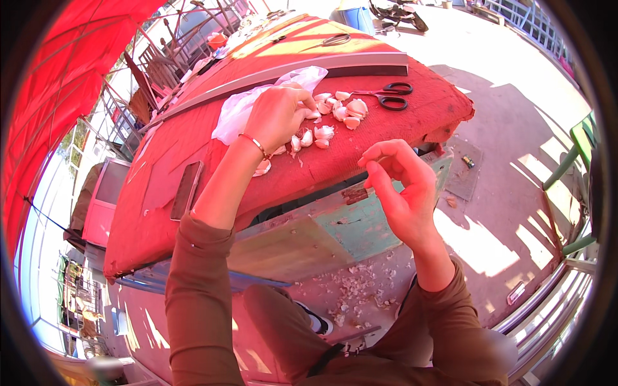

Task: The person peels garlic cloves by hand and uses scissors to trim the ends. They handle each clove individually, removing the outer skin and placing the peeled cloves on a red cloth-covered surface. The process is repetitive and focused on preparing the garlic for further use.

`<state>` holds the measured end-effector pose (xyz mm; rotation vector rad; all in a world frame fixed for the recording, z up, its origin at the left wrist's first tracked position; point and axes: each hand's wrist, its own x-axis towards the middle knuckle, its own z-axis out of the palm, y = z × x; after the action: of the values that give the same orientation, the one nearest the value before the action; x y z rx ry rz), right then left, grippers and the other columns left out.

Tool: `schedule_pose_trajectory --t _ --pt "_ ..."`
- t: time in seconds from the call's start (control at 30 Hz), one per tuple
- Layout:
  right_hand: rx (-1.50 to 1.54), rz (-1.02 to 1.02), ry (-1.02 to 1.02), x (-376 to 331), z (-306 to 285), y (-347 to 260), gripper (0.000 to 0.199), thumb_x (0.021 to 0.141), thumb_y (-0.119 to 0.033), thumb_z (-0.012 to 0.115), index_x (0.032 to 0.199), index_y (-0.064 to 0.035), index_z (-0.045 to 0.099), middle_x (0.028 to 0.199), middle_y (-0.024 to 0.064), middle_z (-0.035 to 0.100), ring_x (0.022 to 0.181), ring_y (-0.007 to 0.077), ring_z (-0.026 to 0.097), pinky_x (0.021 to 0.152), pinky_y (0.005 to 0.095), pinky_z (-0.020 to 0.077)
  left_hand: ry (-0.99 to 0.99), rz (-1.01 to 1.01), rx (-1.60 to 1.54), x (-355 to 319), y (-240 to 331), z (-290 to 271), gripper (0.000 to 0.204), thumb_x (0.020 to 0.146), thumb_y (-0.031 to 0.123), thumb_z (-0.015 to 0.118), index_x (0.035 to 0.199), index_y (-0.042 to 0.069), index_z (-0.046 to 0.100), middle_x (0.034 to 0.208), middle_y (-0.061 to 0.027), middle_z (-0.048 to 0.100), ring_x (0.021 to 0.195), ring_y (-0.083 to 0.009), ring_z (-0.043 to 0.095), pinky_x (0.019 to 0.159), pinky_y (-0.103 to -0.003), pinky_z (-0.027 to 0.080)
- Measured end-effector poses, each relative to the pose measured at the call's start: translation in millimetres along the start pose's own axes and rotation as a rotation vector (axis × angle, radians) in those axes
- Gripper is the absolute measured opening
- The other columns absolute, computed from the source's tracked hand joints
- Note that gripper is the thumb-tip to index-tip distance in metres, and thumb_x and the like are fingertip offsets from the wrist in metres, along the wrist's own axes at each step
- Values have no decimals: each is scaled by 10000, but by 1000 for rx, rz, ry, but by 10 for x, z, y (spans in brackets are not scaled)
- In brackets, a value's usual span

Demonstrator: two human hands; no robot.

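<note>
My left hand [278,117], with a thin bracelet at the wrist, reaches over the red-covered table [290,177]. Its fingers close at a garlic clove [313,115] by the edge of a white plastic bag [239,110]. Beside it lie a garlic bulb [351,110] partly broken apart and several loose cloves [307,137]. Past the table's near edge, my right hand [404,193] hangs in the air with curled fingers, thumb and forefinger tips together. Whatever is in that pinch is too small to make out. Black-handled scissors [393,96] rest right of the garlic.
Behind the garlic a long metal bar [277,76] crosses the table. A phone-like dark slab [187,190] lies at left. Garlic skins [360,289] litter the floor between my feet. A green chair [579,145] stands at right, a blue bucket [358,19] at the far end.
</note>
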<state>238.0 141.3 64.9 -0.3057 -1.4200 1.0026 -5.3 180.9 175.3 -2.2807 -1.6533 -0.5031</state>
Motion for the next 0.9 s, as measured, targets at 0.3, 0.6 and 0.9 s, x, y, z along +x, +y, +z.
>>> schedule_pose_trajectory --t 0.3,0.6,0.9 --pt "-2 0 3 7 -5 26 94 939 40 609 1023 18 644 898 54 687 741 94 646 672 246 506 -89 90 140 64 71 -32 168 881 177 739 985 49 770 964 -130 687 888 -327 675 783 -427 519" --pt "-36 22 -61 15 -60 13 87 980 13 597 1064 13 622 967 53 688 797 84 643 699 250 529 -41 184 298 110 22 62 144 923 162 680 990 48 738 961 -155 684 893 -342 678 786 -433 535" --pt "-22 57 -60 4 -32 5 65 988 -20 630 1044 12 628 940 42 687 774 74 636 688 245 522 139 -362 -1132 -298 61 -318 206 1030 181 641 1098 5 724 961 -58 733 793 -80 673 704 -202 582"
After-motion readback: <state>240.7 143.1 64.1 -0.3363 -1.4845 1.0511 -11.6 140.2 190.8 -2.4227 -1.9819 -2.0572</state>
